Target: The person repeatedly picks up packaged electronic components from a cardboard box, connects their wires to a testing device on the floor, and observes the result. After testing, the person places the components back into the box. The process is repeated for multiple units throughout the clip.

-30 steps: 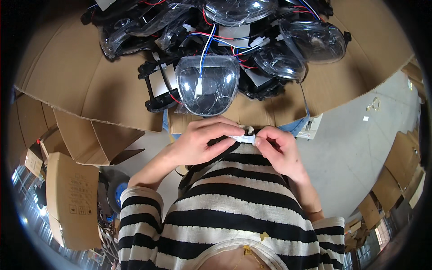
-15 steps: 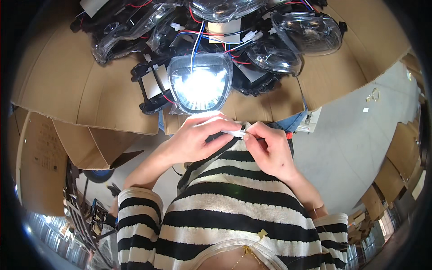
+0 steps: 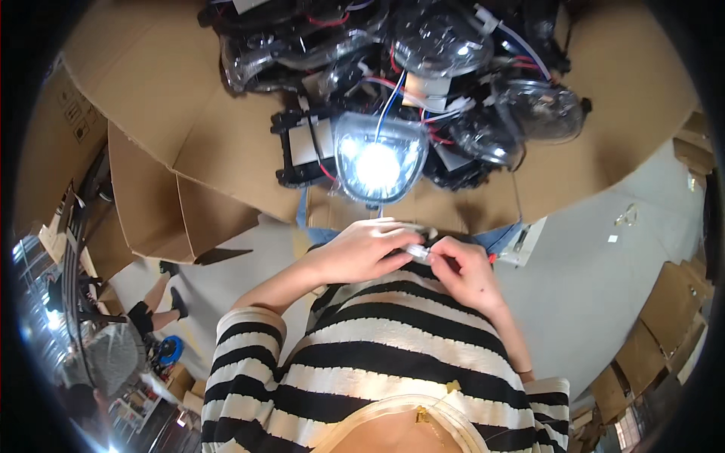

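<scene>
A small white plug connector point(image 3: 418, 251) is pinched between my two hands, in front of my striped top. My left hand point(image 3: 361, 251) grips one end with thumb and fingers. At the other end, the fingertips of my right hand point(image 3: 467, 273) are closed on the same connector. Just beyond my hands, a headlight point(image 3: 380, 162) with a clear lens glows bright white, and a blue and white wire pair crosses its top. The wires at the connector are mostly hidden by my fingers.
Behind the lit lamp several more clear-lensed headlights point(image 3: 445, 41) are heaped with loose wires on cardboard point(image 3: 219, 151). An open carton flap point(image 3: 155, 196) juts out at left. Flattened cardboard point(image 3: 653, 321) stands at far right. Another person's legs point(image 3: 156, 302) show at lower left.
The view has shifted, so the lamps and my hands sit farther right and lower in it. Both hands still pinch the connector. Another person's legs now show at left.
</scene>
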`<state>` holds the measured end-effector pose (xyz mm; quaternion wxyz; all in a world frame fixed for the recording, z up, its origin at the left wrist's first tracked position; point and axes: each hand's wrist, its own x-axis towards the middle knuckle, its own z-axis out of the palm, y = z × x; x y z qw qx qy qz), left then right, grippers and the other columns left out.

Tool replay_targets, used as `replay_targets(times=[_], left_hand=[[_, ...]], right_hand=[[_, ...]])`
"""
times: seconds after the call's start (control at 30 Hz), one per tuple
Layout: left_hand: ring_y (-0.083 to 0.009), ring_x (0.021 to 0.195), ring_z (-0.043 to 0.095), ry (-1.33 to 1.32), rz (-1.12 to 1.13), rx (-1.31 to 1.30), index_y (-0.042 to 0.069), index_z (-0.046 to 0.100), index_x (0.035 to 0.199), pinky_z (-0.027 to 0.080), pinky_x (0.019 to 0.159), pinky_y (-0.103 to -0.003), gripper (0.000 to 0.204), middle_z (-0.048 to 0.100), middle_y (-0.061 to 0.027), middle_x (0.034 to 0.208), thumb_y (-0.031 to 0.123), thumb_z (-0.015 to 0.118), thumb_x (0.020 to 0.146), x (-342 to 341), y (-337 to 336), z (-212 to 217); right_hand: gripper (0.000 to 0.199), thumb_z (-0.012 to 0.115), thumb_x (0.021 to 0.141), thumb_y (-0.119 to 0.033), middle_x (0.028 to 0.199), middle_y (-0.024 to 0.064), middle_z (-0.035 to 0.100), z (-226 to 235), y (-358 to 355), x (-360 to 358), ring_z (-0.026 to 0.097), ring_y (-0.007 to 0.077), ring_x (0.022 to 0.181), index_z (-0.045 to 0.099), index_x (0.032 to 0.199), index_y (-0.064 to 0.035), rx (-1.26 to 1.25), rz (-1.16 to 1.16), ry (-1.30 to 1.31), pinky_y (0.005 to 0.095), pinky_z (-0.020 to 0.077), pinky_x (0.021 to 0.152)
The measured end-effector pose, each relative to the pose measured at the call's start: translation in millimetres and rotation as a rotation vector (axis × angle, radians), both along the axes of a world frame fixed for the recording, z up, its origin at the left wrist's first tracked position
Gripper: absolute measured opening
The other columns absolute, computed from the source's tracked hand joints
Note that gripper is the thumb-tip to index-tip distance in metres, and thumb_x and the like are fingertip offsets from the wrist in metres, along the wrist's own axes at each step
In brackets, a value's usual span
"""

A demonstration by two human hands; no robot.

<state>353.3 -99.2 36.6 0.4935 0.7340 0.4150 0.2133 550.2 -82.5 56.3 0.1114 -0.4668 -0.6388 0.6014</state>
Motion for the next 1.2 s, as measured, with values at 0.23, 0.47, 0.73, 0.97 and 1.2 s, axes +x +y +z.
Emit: replay_targets(times=[0.23, 0.47, 0.73, 0.97, 1.2], left_hand=[[-0.0267, 0.069, 0.053, 0.082, -0.039, 0.115, 0.004, 0.052, 0.09, 0.042, 0.06, -0.036, 0.018, 0.052, -0.0092, 0.071, 0.014, 0.054, 0.075, -3, -7, 6], [-0.028, 0.069, 0.053, 0.002, 0.014, 0.144, 0.005, 0.052, 0.091, 0.042, 0.059, -0.037, 0.018, 0.052, -0.0107, 0.071, 0.014, 0.053, 0.076, 20, -16, -2], [-0.0284, 0.072, 0.054, -0.025, -0.056, 0.201, 0.005, 0.053, 0.098, 0.042, 0.062, -0.036, 0.023, 0.054, -0.0107, 0.076, 0.012, 0.053, 0.076, 23, -23, 9], [-0.0272, 0.073, 0.055, -0.026, -0.014, 0.093, 0.004, 0.053, 0.098, 0.044, 0.066, -0.033, 0.021, 0.056, -0.0112, 0.081, 0.01, 0.051, 0.078, 20, -23, 12], [-0.026, 0.083, 0.054, 0.045, -0.029, -0.05, 0.003, 0.055, 0.098, 0.042, 0.075, -0.032, 0.021, 0.056, -0.0123, 0.088, 0.013, 0.052, 0.078, 9, -15, 4]], right_hand=[[0.007, 0.053, 0.075, -0.009, 0.056, 0.0077, 0.049, 8, -9, 4, 0.046, 0.0154, 0.046, 0.053, 0.074, -0.0022, 0.068, -0.012, -0.037, 0.0269, 0.0346, 0.044], [0.008, 0.053, 0.076, -0.009, 0.056, 0.0059, 0.048, 1, -25, 28, 0.042, 0.0096, 0.047, 0.055, 0.076, -0.0013, 0.121, -0.082, -0.047, 0.0236, 0.0326, 0.045], [0.006, 0.055, 0.074, -0.007, 0.051, 0.0067, 0.046, 15, -34, 32, 0.04, 0.01, 0.043, 0.055, 0.072, -0.0011, 0.183, -0.102, -0.003, 0.024, 0.0312, 0.042], [0.006, 0.053, 0.075, -0.005, 0.054, 0.0039, 0.048, 12, -35, 55, 0.041, 0.0067, 0.048, 0.054, 0.072, 0.0003, 0.197, -0.167, -0.016, 0.023, 0.0317, 0.042], [0.006, 0.053, 0.075, -0.005, 0.054, 0.003, 0.048, 5, -26, 66, 0.039, 0.005, 0.047, 0.055, 0.075, 0.0005, 0.203, -0.18, -0.067, 0.021, 0.0325, 0.043]])
